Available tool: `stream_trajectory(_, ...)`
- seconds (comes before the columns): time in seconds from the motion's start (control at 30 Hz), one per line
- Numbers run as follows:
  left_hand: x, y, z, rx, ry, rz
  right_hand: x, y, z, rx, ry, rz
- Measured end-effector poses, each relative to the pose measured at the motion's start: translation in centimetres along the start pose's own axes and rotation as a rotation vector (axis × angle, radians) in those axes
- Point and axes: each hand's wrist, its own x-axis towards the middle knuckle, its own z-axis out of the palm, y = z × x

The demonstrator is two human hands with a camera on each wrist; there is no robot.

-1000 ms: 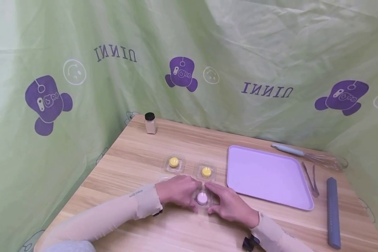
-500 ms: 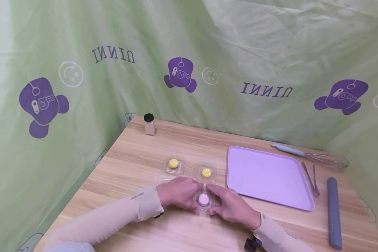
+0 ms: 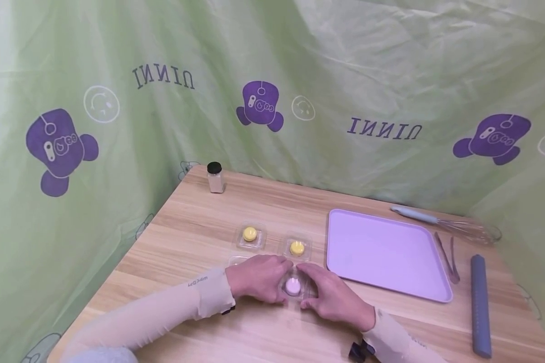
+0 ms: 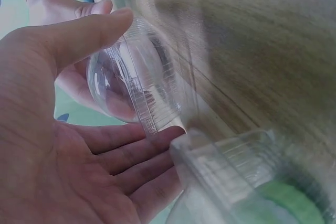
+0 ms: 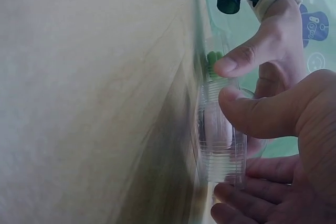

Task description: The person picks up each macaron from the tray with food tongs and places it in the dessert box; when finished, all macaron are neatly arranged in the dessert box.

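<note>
A pink macaron point(image 3: 292, 286) sits in a clear domed plastic box point(image 4: 152, 103) on the table, between both hands. My left hand point(image 3: 259, 277) grips the box from the left, thumb on the near edge and fingers at the far side. From the right, my right hand point(image 3: 335, 296) holds the same box, its thumb point(image 5: 257, 111) pressed on the near edge. The box's lid is down over the macaron. Beside the left hand stands another clear box with a green macaron point(image 4: 289, 200); in the head view that hand mostly hides it.
Behind the hands lie two boxed yellow macarons point(image 3: 250, 234) point(image 3: 297, 248). To the right are a lilac tray point(image 3: 386, 254), a whisk point(image 3: 436, 221), tongs point(image 3: 449, 259) and a blue-grey rolling pin point(image 3: 481, 305). A black-capped jar point(image 3: 215, 179) stands at the back left corner.
</note>
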Motion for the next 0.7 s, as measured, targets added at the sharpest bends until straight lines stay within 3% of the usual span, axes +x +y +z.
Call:
stream_trajectory(0.47,-0.6,-0.1,-0.2,0.008,0.004,-0.012,-0.2,0.1,-0.2,-0.037,0.016,-0.001)
stream_trajectory(0.57,-1.0,-0.3,-0.7,0.011,0.057,-0.013,-0.1,0.2,-0.7,-0.051,0.075,-0.036)
stream_trajectory(0.7,-1.1,-1.1,-2.1,0.05,0.18,-0.01,0.6,0.8,-1.7,-0.096,0.178,-0.119)
